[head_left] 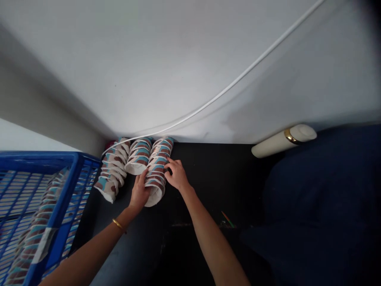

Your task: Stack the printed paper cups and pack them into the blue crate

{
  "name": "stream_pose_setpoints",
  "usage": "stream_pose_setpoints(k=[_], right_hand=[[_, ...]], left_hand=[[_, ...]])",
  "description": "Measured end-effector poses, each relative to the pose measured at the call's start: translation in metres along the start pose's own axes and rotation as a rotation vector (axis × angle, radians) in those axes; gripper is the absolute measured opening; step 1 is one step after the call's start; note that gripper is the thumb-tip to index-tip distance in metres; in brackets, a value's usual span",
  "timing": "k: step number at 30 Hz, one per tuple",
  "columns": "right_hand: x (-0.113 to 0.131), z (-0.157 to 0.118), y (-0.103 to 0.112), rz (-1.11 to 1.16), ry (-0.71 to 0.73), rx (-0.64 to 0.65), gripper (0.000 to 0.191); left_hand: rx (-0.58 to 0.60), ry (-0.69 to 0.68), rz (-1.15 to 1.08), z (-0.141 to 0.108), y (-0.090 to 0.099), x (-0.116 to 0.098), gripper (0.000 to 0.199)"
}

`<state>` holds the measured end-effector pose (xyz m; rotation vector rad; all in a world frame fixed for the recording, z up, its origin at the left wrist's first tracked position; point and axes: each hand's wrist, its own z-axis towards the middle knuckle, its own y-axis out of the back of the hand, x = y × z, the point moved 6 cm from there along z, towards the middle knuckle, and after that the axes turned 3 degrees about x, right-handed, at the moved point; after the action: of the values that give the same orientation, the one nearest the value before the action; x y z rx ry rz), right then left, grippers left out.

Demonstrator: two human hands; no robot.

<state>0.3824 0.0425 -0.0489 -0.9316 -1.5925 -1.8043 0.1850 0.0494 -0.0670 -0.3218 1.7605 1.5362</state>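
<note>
Three rows of nested, cup-like fabric pieces in brown, blue and white print lie on a black tabletop against the wall. My left hand (pixel 140 193) is closed on the left side of the near end of the right-hand stack of fabric pieces (pixel 155 170). On that stack's other side, farther up, my right hand (pixel 176 174) has its fingers bent against the edges of the pieces. The shorter middle stack (pixel 138 155) stands just left of it, its white open end facing me. Leaning and uneven, the left stack (pixel 112 171) lies beyond that.
A blue plastic basket (pixel 76 167) at the left holds more rows of the same pieces (pixel 41 222). A white cable (pixel 208 104) droops along the wall. At the right, a cream bottle (pixel 274 143) with a gold band lies beside dark blue cloth (pixel 321 206).
</note>
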Motion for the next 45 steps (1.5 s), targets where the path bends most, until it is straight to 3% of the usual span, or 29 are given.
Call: stream_pose_setpoints(k=[7, 12, 18, 26, 31, 34, 38, 42, 45], right_hand=[[-0.019, 0.037, -0.006, 0.013, -0.228, -0.106, 0.060], [-0.024, 0.061, -0.011, 0.016, -0.334, -0.123, 0.051], [-0.031, 0.063, -0.013, 0.101, -0.346, -0.216, 0.045], [-0.047, 0.070, -0.033, 0.424, -0.377, -0.133, 0.082], [-0.048, 0.065, -0.028, 0.570, -0.410, -0.123, 0.077], [-0.043, 0.032, -0.016, 0.614, -0.439, -0.134, 0.070], [-0.015, -0.046, -0.020, 0.659, -0.459, -0.139, 0.067], [0.039, -0.098, -0.082, 0.868, -0.473, -0.016, 0.067], [0.070, -0.092, -0.127, 0.986, -0.460, 0.036, 0.062]], left_hand=[[0.010, 0.013, -0.015, 0.000, 0.001, -0.002, 0.069], [0.010, 0.027, -0.025, 0.000, 0.001, -0.003, 0.070], [0.002, 0.053, -0.051, -0.001, 0.001, -0.004, 0.070], [0.021, 0.081, -0.080, 0.000, 0.002, -0.005, 0.072], [0.046, 0.079, -0.117, -0.004, -0.006, -0.016, 0.070], [0.083, 0.056, -0.155, -0.029, -0.002, -0.036, 0.070], [0.155, 0.036, -0.131, -0.104, 0.030, -0.052, 0.072], [0.128, 0.109, 0.021, -0.183, 0.081, -0.027, 0.078], [0.061, 0.161, 0.143, -0.197, 0.110, -0.003, 0.076]])
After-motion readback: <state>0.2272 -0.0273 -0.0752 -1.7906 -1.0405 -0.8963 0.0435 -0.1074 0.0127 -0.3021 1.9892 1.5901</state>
